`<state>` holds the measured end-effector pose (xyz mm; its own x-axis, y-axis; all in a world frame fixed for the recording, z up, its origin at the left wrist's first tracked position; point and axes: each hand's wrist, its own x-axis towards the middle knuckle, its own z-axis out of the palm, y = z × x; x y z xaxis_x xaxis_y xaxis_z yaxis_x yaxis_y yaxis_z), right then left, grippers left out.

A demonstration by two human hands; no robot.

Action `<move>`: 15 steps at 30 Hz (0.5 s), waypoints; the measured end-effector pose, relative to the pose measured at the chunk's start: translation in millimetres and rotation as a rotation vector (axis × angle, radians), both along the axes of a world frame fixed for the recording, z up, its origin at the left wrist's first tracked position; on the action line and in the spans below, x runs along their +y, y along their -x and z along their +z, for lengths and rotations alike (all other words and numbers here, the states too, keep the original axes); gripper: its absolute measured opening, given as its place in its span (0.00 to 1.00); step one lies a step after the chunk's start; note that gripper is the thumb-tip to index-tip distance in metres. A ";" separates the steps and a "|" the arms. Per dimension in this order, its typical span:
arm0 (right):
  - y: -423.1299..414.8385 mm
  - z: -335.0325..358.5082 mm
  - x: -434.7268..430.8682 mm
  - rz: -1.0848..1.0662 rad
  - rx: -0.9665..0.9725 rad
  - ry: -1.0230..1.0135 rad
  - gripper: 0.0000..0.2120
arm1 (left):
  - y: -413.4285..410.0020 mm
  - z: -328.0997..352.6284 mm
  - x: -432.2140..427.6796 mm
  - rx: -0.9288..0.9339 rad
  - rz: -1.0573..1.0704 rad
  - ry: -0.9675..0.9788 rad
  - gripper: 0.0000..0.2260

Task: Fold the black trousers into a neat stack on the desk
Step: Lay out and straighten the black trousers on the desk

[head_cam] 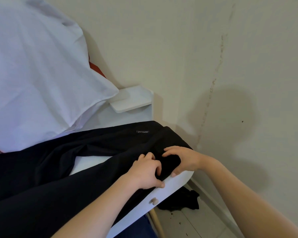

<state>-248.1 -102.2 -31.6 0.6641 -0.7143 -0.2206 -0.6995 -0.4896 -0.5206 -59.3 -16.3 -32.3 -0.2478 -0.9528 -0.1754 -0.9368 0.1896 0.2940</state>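
Both hands, left hand [145,170] and right hand [182,159], pinch black trousers [62,172], fingers curled shut, legs cut off at frame edge.

My one head view looks steeply down, tilted, close above the left hand [147,170] and right hand [182,159] at the tabletop [175,183] corner, wall beyond them.

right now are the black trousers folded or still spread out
Spread out: the black fabric trousers lie full length across the white desk, legs apart, both hands gripping one end.
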 end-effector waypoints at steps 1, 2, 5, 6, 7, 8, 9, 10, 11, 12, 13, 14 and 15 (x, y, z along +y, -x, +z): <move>-0.4 0.7 -0.6 0.004 -0.001 -0.001 0.35 | -2.4 1.8 -0.4 0.035 0.003 -0.009 0.12; -1.1 1.3 -1.6 0.006 -0.001 0.001 0.33 | -4.7 3.6 -1.2 0.063 0.008 -0.003 0.10; -3.2 2.4 -4.9 -0.008 -0.011 0.013 0.29 | -10.6 12.7 -4.0 0.237 0.104 0.031 0.06; -4.0 2.4 -6.7 -0.018 -0.028 0.038 0.28 | -13.1 16.4 -4.9 0.324 0.161 0.037 0.06; -5.0 2.1 -8.8 -0.039 -0.053 0.079 0.27 | -16.7 19.5 -6.2 0.385 0.212 0.048 0.06; -5.7 2.0 -10.7 -0.069 -0.079 0.128 0.25 | -20.7 21.8 -7.6 0.414 0.250 0.066 0.06; -6.8 2.0 -12.3 -0.106 -0.102 0.175 0.25 | -25.4 22.5 -8.0 0.430 0.283 0.078 0.07; -7.3 1.8 -13.9 -0.141 -0.117 0.223 0.25 | -29.6 22.4 -8.6 0.448 0.316 0.089 0.07; -8.5 1.7 -16.1 -0.168 -0.117 0.274 0.25 | -33.6 22.9 -9.1 0.468 0.350 0.103 0.07; -9.4 1.4 -18.1 -0.189 -0.101 0.324 0.26 | -36.5 23.2 -9.4 0.485 0.384 0.122 0.07; -10.4 1.6 -19.9 -0.210 -0.083 0.366 0.27 | -39.3 23.8 -10.4 0.499 0.416 0.147 0.07; -11.2 2.0 -21.6 -0.231 -0.076 0.398 0.27 | -41.5 24.8 -11.4 0.507 0.445 0.178 0.07; -12.1 2.8 -23.8 -0.254 -0.085 0.423 0.27 | -44.0 26.4 -12.7 0.514 0.472 0.212 0.06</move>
<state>-236.0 -126.0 -28.8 0.4608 -0.8709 0.1706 -0.7874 -0.4899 -0.3741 -15.3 -28.9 -6.0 0.1963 -0.9791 0.0525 -0.6865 -0.0990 0.7204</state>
